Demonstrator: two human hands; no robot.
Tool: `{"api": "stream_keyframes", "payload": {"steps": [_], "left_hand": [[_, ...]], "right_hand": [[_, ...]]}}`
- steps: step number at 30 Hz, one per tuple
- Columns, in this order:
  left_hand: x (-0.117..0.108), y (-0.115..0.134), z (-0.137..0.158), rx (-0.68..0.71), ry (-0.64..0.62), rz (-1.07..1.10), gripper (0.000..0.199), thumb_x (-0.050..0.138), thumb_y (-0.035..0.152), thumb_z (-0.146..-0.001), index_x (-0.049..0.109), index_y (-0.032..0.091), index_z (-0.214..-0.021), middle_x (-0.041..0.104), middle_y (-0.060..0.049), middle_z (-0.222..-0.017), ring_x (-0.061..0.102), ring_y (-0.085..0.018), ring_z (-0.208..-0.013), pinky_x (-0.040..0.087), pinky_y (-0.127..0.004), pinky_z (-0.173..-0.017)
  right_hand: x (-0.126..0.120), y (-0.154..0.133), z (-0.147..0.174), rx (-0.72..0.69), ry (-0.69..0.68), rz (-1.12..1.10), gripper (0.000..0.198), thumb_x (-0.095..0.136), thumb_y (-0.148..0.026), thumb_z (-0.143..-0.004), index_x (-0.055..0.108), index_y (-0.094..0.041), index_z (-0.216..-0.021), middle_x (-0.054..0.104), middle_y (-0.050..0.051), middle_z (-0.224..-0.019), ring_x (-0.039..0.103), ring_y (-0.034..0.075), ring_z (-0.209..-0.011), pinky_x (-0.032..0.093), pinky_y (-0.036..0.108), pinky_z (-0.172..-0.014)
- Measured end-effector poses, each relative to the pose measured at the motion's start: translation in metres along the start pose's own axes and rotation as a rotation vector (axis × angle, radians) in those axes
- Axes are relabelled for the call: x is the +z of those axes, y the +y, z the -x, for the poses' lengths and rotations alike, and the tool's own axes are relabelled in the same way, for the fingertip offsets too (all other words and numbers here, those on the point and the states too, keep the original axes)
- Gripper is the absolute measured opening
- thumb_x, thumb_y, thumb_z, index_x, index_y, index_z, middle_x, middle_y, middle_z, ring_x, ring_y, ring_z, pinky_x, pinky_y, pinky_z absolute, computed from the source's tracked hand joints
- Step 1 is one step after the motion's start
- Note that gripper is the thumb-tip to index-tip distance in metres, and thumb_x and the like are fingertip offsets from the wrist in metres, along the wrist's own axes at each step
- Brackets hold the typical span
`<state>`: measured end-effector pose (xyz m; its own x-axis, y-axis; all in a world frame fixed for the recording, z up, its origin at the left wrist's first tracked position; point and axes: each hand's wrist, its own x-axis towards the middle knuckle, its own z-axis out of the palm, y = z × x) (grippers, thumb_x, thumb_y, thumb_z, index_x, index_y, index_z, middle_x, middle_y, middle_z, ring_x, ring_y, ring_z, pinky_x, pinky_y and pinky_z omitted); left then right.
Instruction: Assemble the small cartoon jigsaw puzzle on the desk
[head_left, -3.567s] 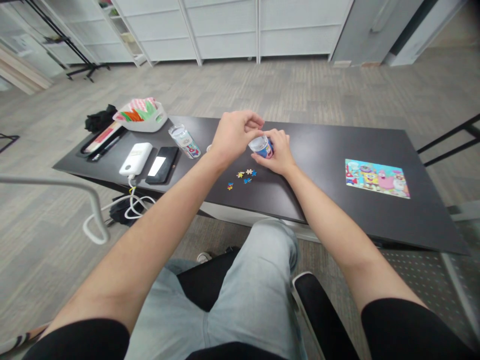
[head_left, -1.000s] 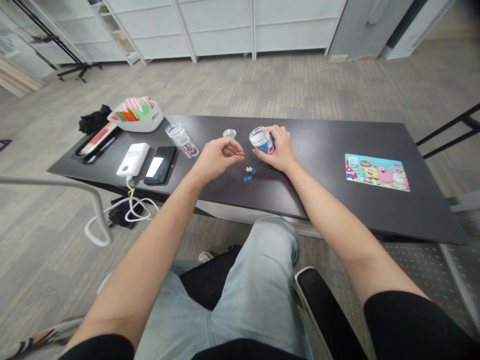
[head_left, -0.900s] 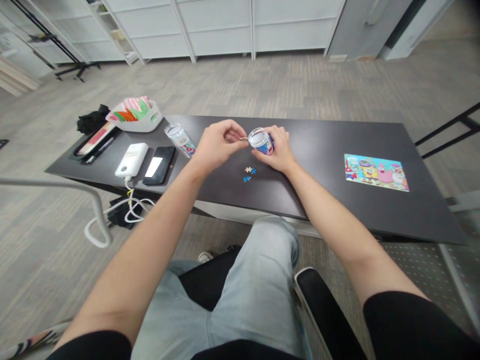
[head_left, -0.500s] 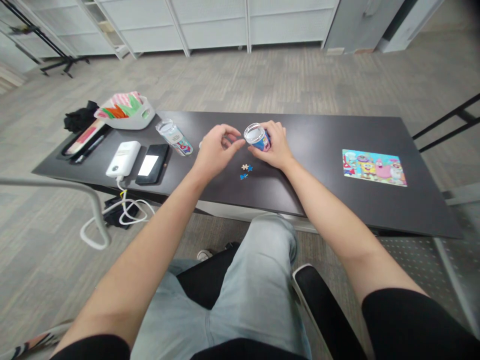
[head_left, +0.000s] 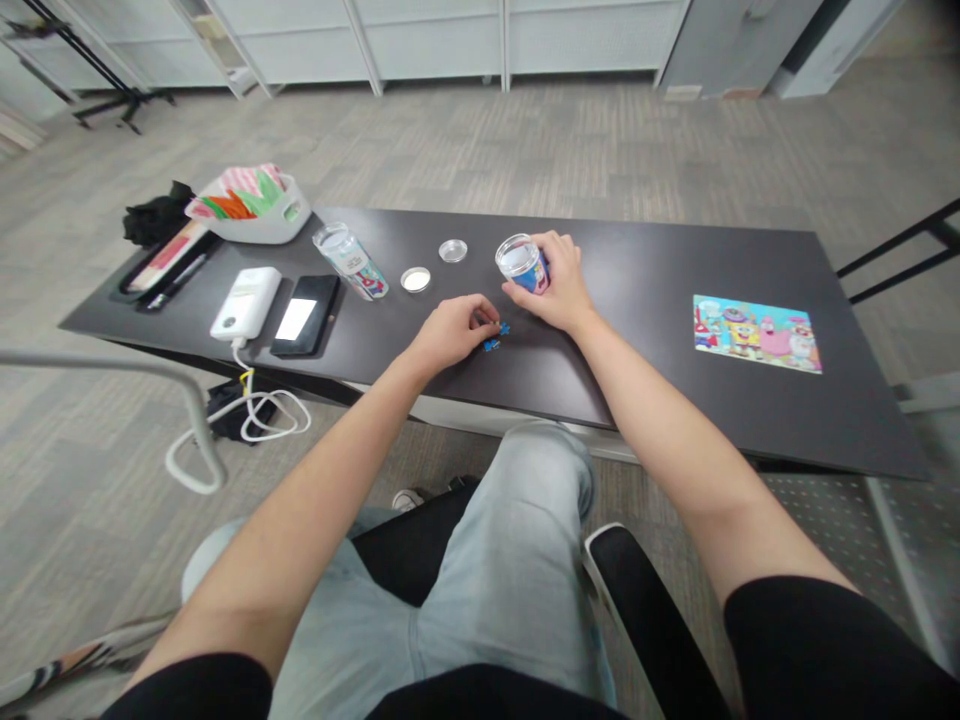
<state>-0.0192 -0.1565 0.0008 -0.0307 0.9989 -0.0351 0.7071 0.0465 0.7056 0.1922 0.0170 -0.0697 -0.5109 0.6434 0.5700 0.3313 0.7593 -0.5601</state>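
Both hands over dark table [head_left: 660, 280], head view. With right hand [head_left: 556, 278], gripping blue-printed jar [head_left: 529, 273] by its right side, thumb across front, mouth facing up and uncovered. Showing pale interior through clear rim; contents not readable. With left hand [head_left: 457, 332], reaching down to tabletop, nearer and left of jar, thumb and fingertips drawn together at blue puzzle pieces [head_left: 491, 345]. Maybe pinching one; too small and too covered to tell.

Beyond left hand, lying flat and apart: clear lid [head_left: 452, 250] farther back, whitish lid [head_left: 415, 279] nearer. Left of both, second jar [head_left: 350, 262], clear with printed label, contents unreadable. Toward far left, white basket [head_left: 261, 230] holding pink-checked, orange and green items; next to it, black tray [head_left: 129, 291] carrying pink-and-white item [head_left: 169, 252]. Nearer, white power bank [head_left: 244, 305] with cable plugged in, beside black phone [head_left: 305, 315]. Well to right, lying flat, cartoon picture card [head_left: 757, 335].
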Motion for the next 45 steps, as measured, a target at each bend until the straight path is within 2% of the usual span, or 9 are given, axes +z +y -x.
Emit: {"api": "stream_keyframes", "payload": {"steps": [3, 9, 13, 17, 24, 29, 34, 39, 45], "left_hand": [[0.002, -0.001, -0.005, 0.008, -0.057, 0.069, 0.011, 0.089, 0.037, -0.105, 0.086, 0.027, -0.110, 0.086, -0.002, -0.096, 0.074, -0.025, -0.088, 0.058, -0.039, -0.087], [0.005, -0.003, -0.019, 0.111, -0.025, -0.032, 0.019, 0.101, 0.035, -0.095, 0.092, 0.028, -0.109, 0.086, -0.005, -0.112, 0.073, -0.025, -0.088, 0.060, -0.041, -0.091], [0.002, 0.001, -0.021, 0.127, -0.085, -0.077, 0.018, 0.102, 0.034, -0.093, 0.093, 0.028, -0.108, 0.082, -0.005, -0.109, 0.076, -0.027, -0.096, 0.062, -0.041, -0.094], [0.002, 0.008, -0.019, 0.102, -0.135, -0.076, 0.020, 0.102, 0.032, -0.091, 0.092, 0.025, -0.106, 0.082, -0.006, -0.116, 0.076, -0.024, -0.088, 0.062, -0.040, -0.090], [0.005, 0.012, -0.016, 0.052, -0.139, -0.021, 0.021, 0.100, 0.026, -0.090, 0.080, 0.027, -0.097, 0.079, 0.001, -0.088, 0.075, -0.024, -0.081, 0.056, -0.039, -0.082], [0.007, 0.012, -0.016, 0.070, -0.154, 0.065, 0.023, 0.098, 0.026, -0.086, 0.082, 0.028, -0.104, 0.082, 0.001, -0.086, 0.079, -0.026, -0.087, 0.062, -0.040, -0.086], [0.007, 0.013, -0.021, 0.138, -0.212, 0.040, 0.019, 0.097, 0.031, -0.087, 0.088, 0.027, -0.104, 0.085, -0.002, -0.088, 0.079, -0.029, -0.085, 0.068, -0.045, -0.092], [0.009, 0.014, -0.021, 0.131, -0.159, 0.008, 0.022, 0.101, 0.024, -0.085, 0.084, 0.026, -0.098, 0.085, -0.003, -0.095, 0.078, -0.028, -0.085, 0.067, -0.046, -0.095], [0.004, 0.018, -0.013, 0.084, -0.163, 0.069, 0.030, 0.101, 0.022, -0.089, 0.073, 0.028, -0.098, 0.076, 0.003, -0.082, 0.073, -0.025, -0.080, 0.061, -0.041, -0.088]], "right_hand": [[-0.001, -0.001, -0.001, 0.020, -0.016, 0.001, 0.094, 0.092, -0.099, -0.091, 0.077, -0.031, -0.154, 0.081, 0.021, -0.157, 0.068, 0.059, -0.151, 0.051, 0.091, -0.134], [-0.006, -0.006, -0.002, 0.055, -0.046, -0.006, 0.098, 0.092, -0.103, -0.089, 0.078, -0.032, -0.155, 0.080, 0.022, -0.160, 0.066, 0.062, -0.156, 0.049, 0.094, -0.135], [-0.007, -0.010, -0.002, 0.070, -0.038, -0.019, 0.100, 0.089, -0.108, -0.088, 0.079, -0.033, -0.153, 0.082, 0.021, -0.160, 0.066, 0.062, -0.155, 0.048, 0.095, -0.135], [-0.006, -0.010, -0.002, 0.071, -0.021, -0.024, 0.102, 0.089, -0.110, -0.085, 0.079, -0.033, -0.151, 0.083, 0.021, -0.158, 0.067, 0.062, -0.153, 0.049, 0.094, -0.135], [-0.004, -0.005, -0.002, 0.057, -0.018, -0.022, 0.105, 0.089, -0.110, -0.086, 0.080, -0.031, -0.153, 0.082, 0.022, -0.157, 0.068, 0.062, -0.152, 0.048, 0.094, -0.135], [-0.002, -0.004, -0.001, 0.056, 0.010, -0.026, 0.101, 0.088, -0.112, -0.086, 0.080, -0.033, -0.149, 0.083, 0.020, -0.156, 0.068, 0.061, -0.150, 0.049, 0.094, -0.134], [0.000, -0.001, -0.001, 0.034, 0.006, -0.026, 0.101, 0.087, -0.109, -0.088, 0.079, -0.032, -0.153, 0.082, 0.021, -0.155, 0.068, 0.060, -0.149, 0.049, 0.092, -0.134], [-0.001, 0.000, -0.002, 0.034, -0.010, -0.014, 0.103, 0.085, -0.110, -0.088, 0.078, -0.031, -0.154, 0.081, 0.022, -0.155, 0.067, 0.061, -0.150, 0.048, 0.092, -0.134], [-0.004, -0.004, -0.002, 0.046, -0.014, -0.022, 0.107, 0.080, -0.117, -0.086, 0.078, -0.032, -0.151, 0.081, 0.022, -0.154, 0.067, 0.061, -0.150, 0.048, 0.092, -0.133]]}}
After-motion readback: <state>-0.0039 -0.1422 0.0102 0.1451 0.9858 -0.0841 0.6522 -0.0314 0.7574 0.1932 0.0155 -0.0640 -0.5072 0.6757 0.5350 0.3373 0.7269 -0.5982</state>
